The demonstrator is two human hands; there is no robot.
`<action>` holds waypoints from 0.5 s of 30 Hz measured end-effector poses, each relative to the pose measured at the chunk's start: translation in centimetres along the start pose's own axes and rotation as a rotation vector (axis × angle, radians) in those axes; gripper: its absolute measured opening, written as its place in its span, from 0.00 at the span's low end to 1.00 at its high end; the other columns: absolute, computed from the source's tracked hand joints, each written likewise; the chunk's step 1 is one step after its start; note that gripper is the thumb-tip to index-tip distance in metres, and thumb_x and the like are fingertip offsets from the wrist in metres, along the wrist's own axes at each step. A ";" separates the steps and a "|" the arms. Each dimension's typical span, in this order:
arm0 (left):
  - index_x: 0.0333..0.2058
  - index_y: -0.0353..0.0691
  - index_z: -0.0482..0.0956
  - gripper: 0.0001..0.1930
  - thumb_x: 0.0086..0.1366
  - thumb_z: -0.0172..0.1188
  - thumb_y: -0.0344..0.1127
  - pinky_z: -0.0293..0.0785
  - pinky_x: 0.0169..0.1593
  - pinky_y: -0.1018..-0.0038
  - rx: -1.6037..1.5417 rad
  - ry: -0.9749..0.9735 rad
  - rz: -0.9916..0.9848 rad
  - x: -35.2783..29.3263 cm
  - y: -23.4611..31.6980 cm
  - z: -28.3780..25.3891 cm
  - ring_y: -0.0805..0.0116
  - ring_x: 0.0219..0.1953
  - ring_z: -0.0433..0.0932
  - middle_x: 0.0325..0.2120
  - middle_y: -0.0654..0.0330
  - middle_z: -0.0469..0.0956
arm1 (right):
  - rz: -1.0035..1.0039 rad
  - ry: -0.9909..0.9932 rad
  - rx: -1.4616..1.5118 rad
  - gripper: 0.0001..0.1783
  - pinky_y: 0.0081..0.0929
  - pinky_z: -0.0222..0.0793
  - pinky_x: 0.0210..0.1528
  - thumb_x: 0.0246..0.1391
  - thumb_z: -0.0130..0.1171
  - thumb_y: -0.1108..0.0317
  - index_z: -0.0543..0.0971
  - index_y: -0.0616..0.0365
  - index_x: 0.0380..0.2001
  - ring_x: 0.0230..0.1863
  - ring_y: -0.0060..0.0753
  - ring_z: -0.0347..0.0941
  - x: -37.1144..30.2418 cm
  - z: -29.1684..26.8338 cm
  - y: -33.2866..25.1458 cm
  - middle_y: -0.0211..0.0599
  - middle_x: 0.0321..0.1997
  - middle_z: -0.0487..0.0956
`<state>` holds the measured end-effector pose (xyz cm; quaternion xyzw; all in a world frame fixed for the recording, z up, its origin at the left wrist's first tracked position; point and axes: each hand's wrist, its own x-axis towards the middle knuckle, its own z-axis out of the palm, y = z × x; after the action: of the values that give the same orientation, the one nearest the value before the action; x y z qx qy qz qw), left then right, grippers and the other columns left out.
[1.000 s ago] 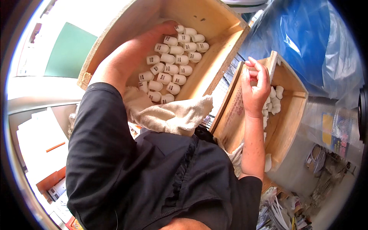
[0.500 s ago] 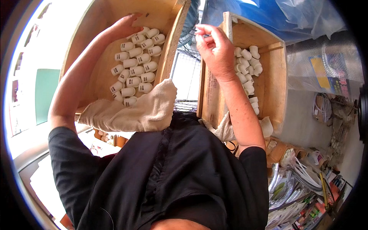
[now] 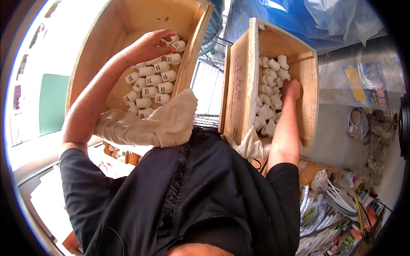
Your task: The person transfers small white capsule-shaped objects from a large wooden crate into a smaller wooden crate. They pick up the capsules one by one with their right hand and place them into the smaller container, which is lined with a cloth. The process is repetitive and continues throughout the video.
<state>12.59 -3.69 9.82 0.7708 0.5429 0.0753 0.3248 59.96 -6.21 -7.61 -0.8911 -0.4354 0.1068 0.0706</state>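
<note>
White plastic pipe elbows with small printed labels [image 3: 151,80] lie in slanting rows in the left wooden box [image 3: 145,17]. My left hand [image 3: 156,44] is over the upper rows, its thumb and fingers apart beside an elbow [image 3: 172,40] near the box's right wall. More white elbows [image 3: 267,91] are heaped loosely in the right wooden box [image 3: 308,70]; no labels show on these. My right hand [image 3: 292,89] reaches down at the right edge of that heap. Its fingers are mostly hidden, so whether it grips an elbow cannot be made out.
Beige cloths [image 3: 149,129] drape over the near edge of the left box and the right one [image 3: 252,145]. A wire rack [image 3: 207,87] shows between the boxes. Blue plastic sheeting [image 3: 277,17] hangs behind. Coiled tubing and bagged goods [image 3: 329,200] crowd the lower right.
My right hand has gone from above the gap between the boxes down into the right box. My left hand has shifted right and nearer, over the labelled elbows.
</note>
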 end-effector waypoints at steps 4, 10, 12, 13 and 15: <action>0.55 0.37 0.66 0.25 0.60 0.60 0.36 0.73 0.43 0.74 -0.021 0.015 -0.028 0.1 -0.8 -0.2 0.70 0.37 0.77 0.43 0.54 0.75 | -0.066 0.113 0.024 0.21 0.46 0.70 0.45 0.48 0.58 0.59 0.72 0.60 0.43 0.47 0.55 0.71 -1.2 1.4 -0.8 0.50 0.51 0.69; 0.53 0.35 0.69 0.23 0.60 0.59 0.37 0.74 0.41 0.74 -0.040 0.020 0.000 0.1 -0.3 -0.2 0.70 0.36 0.76 0.41 0.55 0.75 | -0.032 0.081 0.043 0.23 0.47 0.70 0.44 0.47 0.60 0.57 0.73 0.63 0.41 0.45 0.55 0.72 -1.5 1.8 -1.5 0.56 0.48 0.71; 0.51 0.36 0.71 0.21 0.60 0.59 0.38 0.74 0.41 0.73 -0.029 0.039 0.047 0.3 0.1 -0.3 0.69 0.36 0.76 0.38 0.56 0.76 | -0.046 0.020 0.015 0.24 0.46 0.70 0.43 0.44 0.60 0.54 0.76 0.63 0.39 0.42 0.54 0.74 -0.7 1.0 -1.3 0.55 0.41 0.76; 0.50 0.36 0.71 0.21 0.60 0.59 0.38 0.74 0.41 0.73 -0.022 0.069 0.070 0.2 0.3 -0.5 0.69 0.36 0.76 0.38 0.56 0.77 | -0.065 -0.019 0.007 0.25 0.45 0.70 0.43 0.43 0.60 0.52 0.77 0.63 0.38 0.41 0.53 0.75 0.2 0.9 -1.3 0.54 0.37 0.78; 0.49 0.37 0.72 0.20 0.60 0.59 0.38 0.74 0.42 0.73 -0.020 0.116 0.141 0.8 0.3 -0.3 0.69 0.36 0.77 0.37 0.57 0.77 | -0.065 0.040 0.129 0.26 0.43 0.70 0.41 0.42 0.60 0.49 0.79 0.63 0.35 0.39 0.50 0.76 2.1 0.5 -0.6 0.52 0.33 0.80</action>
<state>13.02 -2.93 10.08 0.7981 0.5043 0.1480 0.2945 60.59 -4.17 -8.20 -0.8721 -0.4547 0.1147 0.1400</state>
